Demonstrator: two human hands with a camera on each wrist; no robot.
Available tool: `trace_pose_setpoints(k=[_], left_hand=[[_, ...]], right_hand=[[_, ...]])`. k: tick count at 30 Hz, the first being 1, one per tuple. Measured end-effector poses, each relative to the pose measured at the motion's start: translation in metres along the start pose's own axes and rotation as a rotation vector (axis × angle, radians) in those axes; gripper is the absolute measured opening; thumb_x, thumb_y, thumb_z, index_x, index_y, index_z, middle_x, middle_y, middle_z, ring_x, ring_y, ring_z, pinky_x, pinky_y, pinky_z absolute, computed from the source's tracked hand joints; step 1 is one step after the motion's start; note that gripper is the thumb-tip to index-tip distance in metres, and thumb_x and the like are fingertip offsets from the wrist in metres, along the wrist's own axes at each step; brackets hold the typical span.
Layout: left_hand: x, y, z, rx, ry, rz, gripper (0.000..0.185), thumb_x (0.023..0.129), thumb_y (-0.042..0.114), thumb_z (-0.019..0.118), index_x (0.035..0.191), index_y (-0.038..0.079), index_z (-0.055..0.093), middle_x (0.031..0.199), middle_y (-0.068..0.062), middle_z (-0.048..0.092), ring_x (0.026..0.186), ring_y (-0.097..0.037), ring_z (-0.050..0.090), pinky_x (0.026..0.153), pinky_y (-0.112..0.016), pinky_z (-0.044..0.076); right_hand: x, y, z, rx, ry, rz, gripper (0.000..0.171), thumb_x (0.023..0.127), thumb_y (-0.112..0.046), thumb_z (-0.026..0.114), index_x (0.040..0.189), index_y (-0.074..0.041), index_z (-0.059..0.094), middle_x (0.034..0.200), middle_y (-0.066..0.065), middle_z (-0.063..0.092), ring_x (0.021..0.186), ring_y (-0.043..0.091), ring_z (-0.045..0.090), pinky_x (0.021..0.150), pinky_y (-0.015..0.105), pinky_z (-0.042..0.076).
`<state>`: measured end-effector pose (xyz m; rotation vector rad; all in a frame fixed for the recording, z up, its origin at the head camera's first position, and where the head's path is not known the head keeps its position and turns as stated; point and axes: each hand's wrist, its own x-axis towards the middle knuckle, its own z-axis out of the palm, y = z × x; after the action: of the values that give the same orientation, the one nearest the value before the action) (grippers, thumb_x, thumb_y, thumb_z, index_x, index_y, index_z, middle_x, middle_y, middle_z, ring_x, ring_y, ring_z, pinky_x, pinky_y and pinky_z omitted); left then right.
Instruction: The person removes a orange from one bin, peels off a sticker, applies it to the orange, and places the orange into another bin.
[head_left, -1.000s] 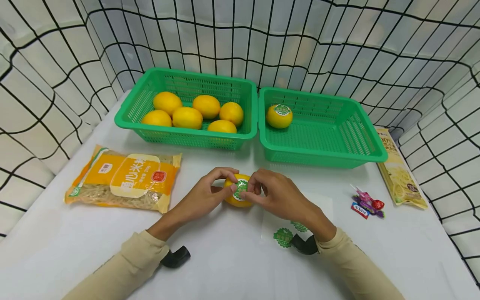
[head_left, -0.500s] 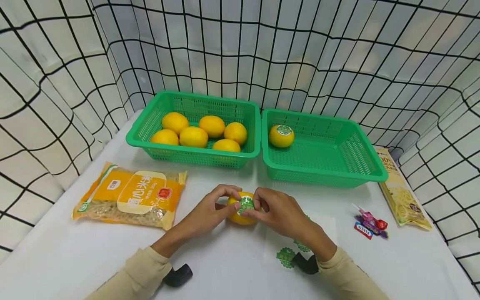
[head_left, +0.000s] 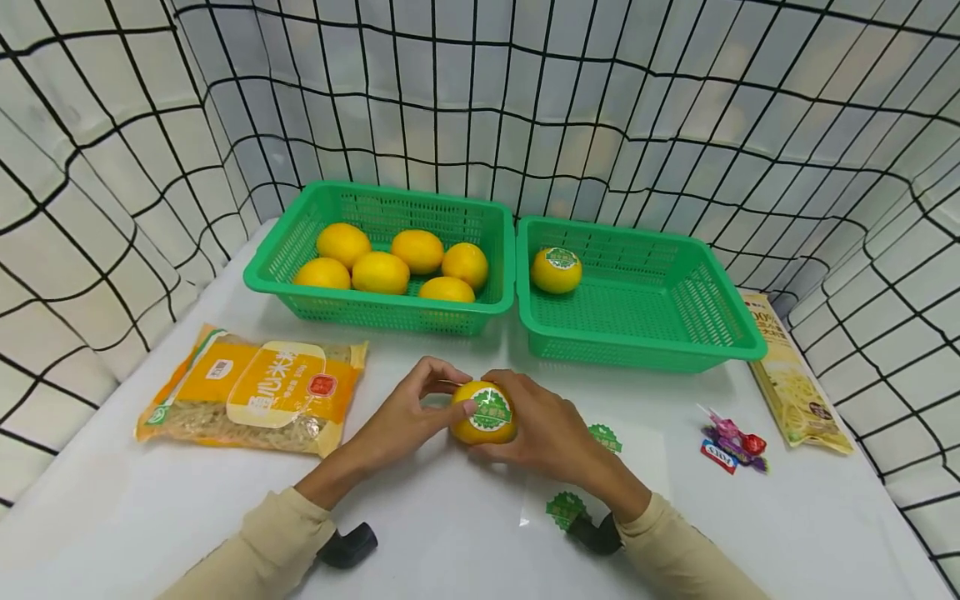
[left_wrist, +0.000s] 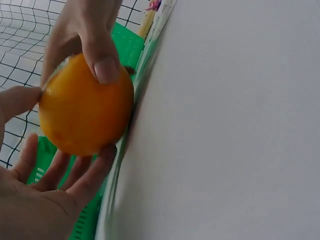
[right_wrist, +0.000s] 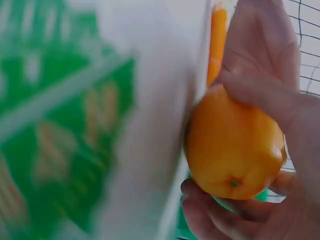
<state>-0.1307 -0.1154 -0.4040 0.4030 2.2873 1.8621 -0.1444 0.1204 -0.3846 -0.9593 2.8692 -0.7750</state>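
Both hands hold an orange [head_left: 467, 431] low over the table in the head view. A round green-and-white sticker [head_left: 491, 408] is on its upper side. My left hand [head_left: 415, 412] grips the left side, its thumb at the sticker's edge. My right hand [head_left: 546, 427] is wrapped round the right side, thumb low in front. In the left wrist view the orange [left_wrist: 82, 112] hides part of the right hand. The right wrist view shows the stem end of the orange [right_wrist: 230, 150]. Partly under the right forearm lies a sheet [head_left: 641, 471] with green stickers [head_left: 566, 508].
Behind stand two green baskets: the left basket [head_left: 375, 310] bears several oranges [head_left: 381, 273], the right basket [head_left: 637, 350] one stickered orange [head_left: 555, 277]. A bag of noodles [head_left: 255, 392] lies left; candies [head_left: 735, 443] and a yellow packet [head_left: 798, 383] lie right. Black netting [head_left: 480, 108] surrounds the table.
The right hand's fingers have moved from pinching at the sticker to wrapping round the orange's right side. More of the sticker now shows, facing up. The left hand keeps its hold.
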Motion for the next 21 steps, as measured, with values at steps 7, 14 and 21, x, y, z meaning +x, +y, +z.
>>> trace_pose_setpoints(k=[7, 14, 21], left_hand=[[0.033, 0.023, 0.011, -0.059, -0.037, -0.003, 0.039, 0.111, 0.034, 0.058, 0.138, 0.006, 0.058, 0.133, -0.015, 0.066, 0.116, -0.031, 0.068, 0.093, -0.043, 0.062], [0.087, 0.035, 0.047, -0.256, -0.011, -0.138, 0.049, 0.111, 0.043, 0.056, 0.141, 0.004, 0.061, 0.139, -0.017, 0.068, 0.119, -0.032, 0.071, 0.094, -0.043, 0.062], [0.098, 0.035, 0.061, -0.39, 0.008, -0.149, 0.035, 0.112, 0.029, 0.058, 0.122, -0.003, 0.064, 0.139, -0.022, 0.067, 0.12, -0.036, 0.071, 0.101, -0.052, 0.059]], right_hand=[[-0.008, 0.005, -0.071, -0.115, 0.026, 0.05, 0.081, 0.078, -0.045, 0.091, 0.142, -0.017, 0.051, 0.115, 0.002, 0.068, 0.089, 0.016, 0.064, 0.071, 0.03, 0.056], [0.019, 0.04, -0.157, -0.255, -0.018, 0.158, 0.079, 0.083, -0.048, 0.085, 0.145, -0.014, 0.05, 0.129, 0.018, 0.056, 0.089, 0.029, 0.063, 0.068, 0.04, 0.057], [0.072, 0.099, -0.192, -0.428, -0.232, 0.275, 0.084, 0.085, -0.041, 0.08, 0.153, -0.007, 0.043, 0.143, 0.026, 0.054, 0.104, 0.035, 0.061, 0.082, 0.053, 0.056]])
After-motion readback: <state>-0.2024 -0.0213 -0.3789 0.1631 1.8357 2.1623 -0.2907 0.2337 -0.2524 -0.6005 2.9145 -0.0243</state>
